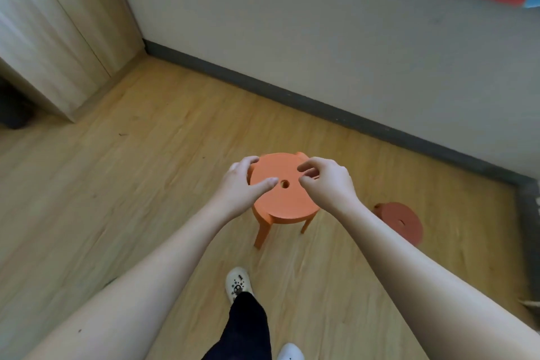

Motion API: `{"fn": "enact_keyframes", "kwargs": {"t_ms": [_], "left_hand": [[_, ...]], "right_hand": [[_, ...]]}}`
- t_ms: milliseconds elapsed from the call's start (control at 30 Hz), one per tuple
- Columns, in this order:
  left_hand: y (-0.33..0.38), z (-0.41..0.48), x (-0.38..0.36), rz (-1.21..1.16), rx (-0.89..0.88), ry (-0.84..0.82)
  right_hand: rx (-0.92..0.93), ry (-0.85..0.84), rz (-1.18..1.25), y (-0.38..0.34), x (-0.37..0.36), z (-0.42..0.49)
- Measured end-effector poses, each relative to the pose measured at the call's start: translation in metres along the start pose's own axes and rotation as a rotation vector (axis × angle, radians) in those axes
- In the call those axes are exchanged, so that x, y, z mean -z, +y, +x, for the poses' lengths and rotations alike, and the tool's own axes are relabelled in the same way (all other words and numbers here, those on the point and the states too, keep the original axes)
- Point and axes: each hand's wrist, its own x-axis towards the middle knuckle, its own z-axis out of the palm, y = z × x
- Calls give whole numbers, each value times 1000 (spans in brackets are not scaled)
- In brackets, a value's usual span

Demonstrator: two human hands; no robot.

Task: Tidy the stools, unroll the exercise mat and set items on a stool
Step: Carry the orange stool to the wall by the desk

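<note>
An orange round stool [285, 199] with a small hole in the middle of its seat stands on the wooden floor in front of me. My left hand [242, 184] grips the seat's left rim, fingers curled over the edge and thumb lying across the top. Over the right side of the seat is my right hand [324, 181], its fingers loosely curled with nothing visible between them. The hand hides the seat's right rim. A second orange stool [401, 222] sits further right on the floor, seen from above.
A white wall with a dark skirting board [321, 108] runs behind the stools. A wooden cabinet [58, 38] fills the left corner. My foot in a white shoe [238, 283] is just behind the near stool.
</note>
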Motion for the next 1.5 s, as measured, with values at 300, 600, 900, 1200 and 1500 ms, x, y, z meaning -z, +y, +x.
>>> {"fn": "enact_keyframes", "kwargs": {"t_ms": [300, 600, 900, 1200, 1500], "left_hand": [[-78, 103, -34, -123, 233, -34], [-149, 171, -103, -226, 527, -73], [-183, 224, -153, -284, 707, -30], [-202, 254, -184, -468, 793, 48], [-206, 270, -183, -559, 900, 117]], "right_hand": [[-169, -123, 16, 32, -70, 100], [-275, -200, -113, 121, -136, 180], [-374, -155, -84, 188, -171, 239], [-500, -291, 83, 239, -181, 290], [-667, -424, 536, 256, -182, 311]]}}
